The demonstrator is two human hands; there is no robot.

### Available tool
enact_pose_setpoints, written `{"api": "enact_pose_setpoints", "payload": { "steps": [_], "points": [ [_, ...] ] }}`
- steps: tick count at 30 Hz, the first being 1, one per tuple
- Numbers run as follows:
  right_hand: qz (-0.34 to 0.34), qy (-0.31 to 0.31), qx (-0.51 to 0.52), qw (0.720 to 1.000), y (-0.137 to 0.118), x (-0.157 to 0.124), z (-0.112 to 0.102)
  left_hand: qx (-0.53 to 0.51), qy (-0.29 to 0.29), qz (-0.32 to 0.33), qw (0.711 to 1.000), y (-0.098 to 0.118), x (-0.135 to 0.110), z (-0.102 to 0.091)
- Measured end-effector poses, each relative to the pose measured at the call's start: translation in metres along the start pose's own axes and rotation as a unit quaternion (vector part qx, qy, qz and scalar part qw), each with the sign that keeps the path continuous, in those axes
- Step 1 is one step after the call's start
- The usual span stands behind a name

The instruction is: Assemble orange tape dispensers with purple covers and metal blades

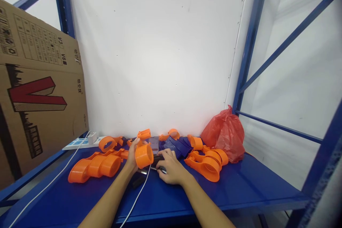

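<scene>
My left hand (132,157) is closed around an orange plastic part (144,155), a wide ring joined to a smaller ring-like end, held above the table. Just right of it, my right hand (171,167) reaches down with curled fingers around a dark-handled tool (161,168); its exact kind is hidden by the fingers. Beneath and between the hands lie a black object (138,182) and a metallic strip (142,171). Similar orange parts (92,165) sit nested in a row at the left, and another nested group (210,164) lies at the right.
Dark blue flat pieces (177,146) are piled behind my right hand. A red plastic bag (224,135) stands at the back right. At the left are a power strip (80,144), a white cable (53,181) and a large cardboard box (42,89). Blue posts frame the blue table (245,185).
</scene>
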State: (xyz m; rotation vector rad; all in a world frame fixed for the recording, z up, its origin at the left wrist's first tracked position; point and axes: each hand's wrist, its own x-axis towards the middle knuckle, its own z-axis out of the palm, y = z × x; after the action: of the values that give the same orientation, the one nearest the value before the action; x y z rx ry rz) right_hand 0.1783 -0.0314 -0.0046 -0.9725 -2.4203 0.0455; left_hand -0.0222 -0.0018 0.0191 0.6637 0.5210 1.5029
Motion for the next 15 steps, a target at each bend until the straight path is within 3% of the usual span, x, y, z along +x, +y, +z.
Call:
{"api": "enact_pose_setpoints", "payload": {
  "steps": [10, 15],
  "points": [
    [0.004, 0.031, -0.036, 0.999, -0.0003, 0.004, 0.0069, 0.025, -0.015, -0.015, 0.999, -0.0036, -0.0031, 0.0035],
    [0.048, 0.08, -0.005, 0.996, -0.0027, 0.0063, 0.007, 0.036, -0.024, -0.055, 0.998, -0.0032, 0.003, -0.0021]
  ]
}}
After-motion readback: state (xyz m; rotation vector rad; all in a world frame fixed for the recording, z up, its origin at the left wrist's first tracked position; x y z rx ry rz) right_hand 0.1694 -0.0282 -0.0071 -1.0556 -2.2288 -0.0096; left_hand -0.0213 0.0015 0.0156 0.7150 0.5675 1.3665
